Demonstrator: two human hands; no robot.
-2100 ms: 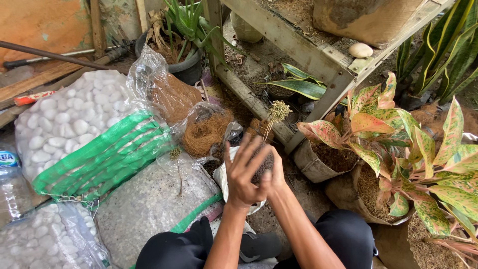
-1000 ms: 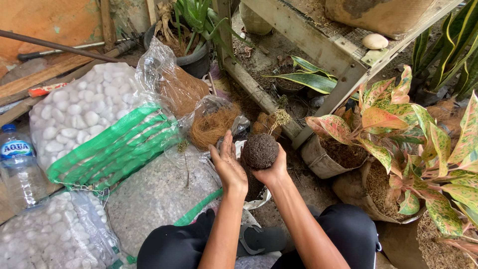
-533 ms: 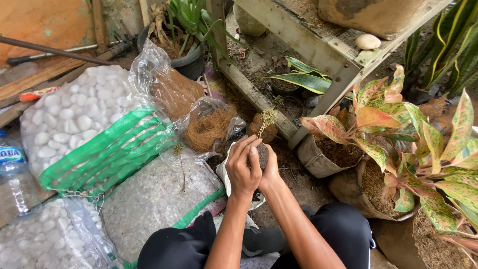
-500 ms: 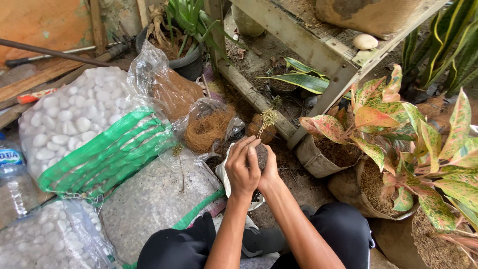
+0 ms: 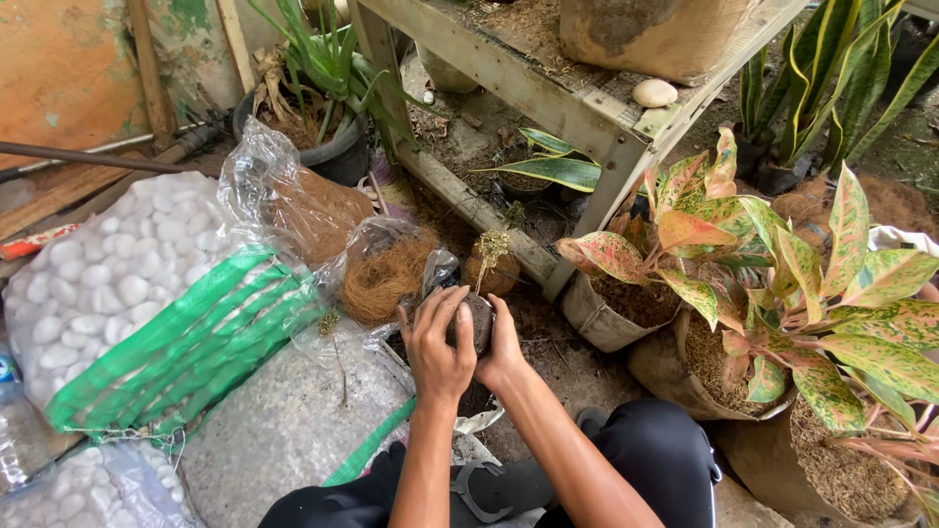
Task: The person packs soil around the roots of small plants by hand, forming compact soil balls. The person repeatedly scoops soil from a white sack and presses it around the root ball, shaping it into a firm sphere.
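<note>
Now both hands cup the dark soil ball [image 5: 477, 323] at centre frame, left hand [image 5: 437, 337] wrapped around it, right hand [image 5: 506, 344] pressing its side. Squeeze too hard and it may crumble; the thin sprig [image 5: 489, 249] on top could snap or tip.

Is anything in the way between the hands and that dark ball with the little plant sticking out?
Nothing visible is. The left hand and right hand are cupped right around the dark soil ball, touching it on both sides, and its small plant sprig pokes up free above the fingers.
</note>
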